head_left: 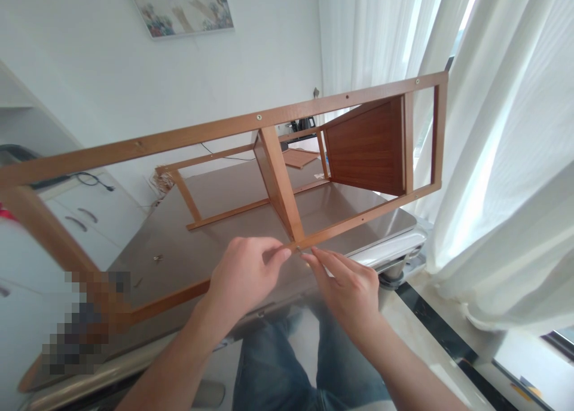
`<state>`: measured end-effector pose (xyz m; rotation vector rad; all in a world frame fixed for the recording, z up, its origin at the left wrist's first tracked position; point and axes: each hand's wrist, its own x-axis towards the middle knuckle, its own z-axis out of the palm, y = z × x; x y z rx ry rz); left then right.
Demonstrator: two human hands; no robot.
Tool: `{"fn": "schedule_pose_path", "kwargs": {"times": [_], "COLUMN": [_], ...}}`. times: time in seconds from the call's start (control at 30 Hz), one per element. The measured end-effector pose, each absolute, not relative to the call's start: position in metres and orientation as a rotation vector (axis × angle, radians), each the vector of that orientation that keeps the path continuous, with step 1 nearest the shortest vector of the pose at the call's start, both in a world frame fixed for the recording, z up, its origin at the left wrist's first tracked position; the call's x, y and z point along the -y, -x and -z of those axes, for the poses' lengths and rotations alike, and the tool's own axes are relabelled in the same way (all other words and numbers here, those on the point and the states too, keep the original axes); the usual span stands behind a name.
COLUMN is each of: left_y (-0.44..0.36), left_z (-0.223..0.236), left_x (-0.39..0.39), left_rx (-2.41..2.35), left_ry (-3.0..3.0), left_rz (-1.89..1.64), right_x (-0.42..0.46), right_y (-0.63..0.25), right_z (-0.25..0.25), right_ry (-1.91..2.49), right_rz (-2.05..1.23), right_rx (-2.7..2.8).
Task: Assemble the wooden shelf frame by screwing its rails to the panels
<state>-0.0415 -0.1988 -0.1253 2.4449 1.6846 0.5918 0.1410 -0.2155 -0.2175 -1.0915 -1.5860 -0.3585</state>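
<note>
A wooden shelf frame (323,106) lies on its side on the table, its long rails running across the view. My left hand (249,270) is closed around the near lower rail, its thumb beside the joint with the middle shelf panel (275,186). At that joint, my right hand (347,282) pinches a tiny metal piece, seemingly a screw (299,249), against the rail. The fingertips cover most of it. Along the upper rail several screw heads and holes show. A brown slatted panel (365,145) is fitted at the right end of the frame.
The frame rests on a shiny grey-brown table (228,243). Small metal hardware (157,258) lies at its left, and a loose wooden panel (298,158) farther back. White curtains (502,219) hang at the right; white drawers (76,213) stand at the left.
</note>
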Motion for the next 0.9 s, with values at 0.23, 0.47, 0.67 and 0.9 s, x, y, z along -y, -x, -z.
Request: {"fn": "schedule_pose_path", "kwargs": {"times": [0.23,0.47,0.67,0.9], "left_y": [0.042,0.041,0.042,0.042], "left_z": [0.131,0.131,0.133,0.132], "left_x": [0.201,0.202,0.202,0.202], "left_rx": [-1.703,-1.697,-1.705,-1.696], "left_ry": [-2.43,-2.4,-2.4,-2.396], "left_rz": [-0.583,-0.617,-0.63,-0.629], "right_x": [0.222,0.221,0.222,0.224], "right_y": [-0.129,-0.126,-0.124,-0.121], "right_z": [0.225,0.226,0.226,0.226], "right_ry": [1.14,1.13,1.147,1.16], "right_rz": [0.347,0.35,0.347,0.304], "right_rx": [1.488,1.434,1.43,1.398]}}
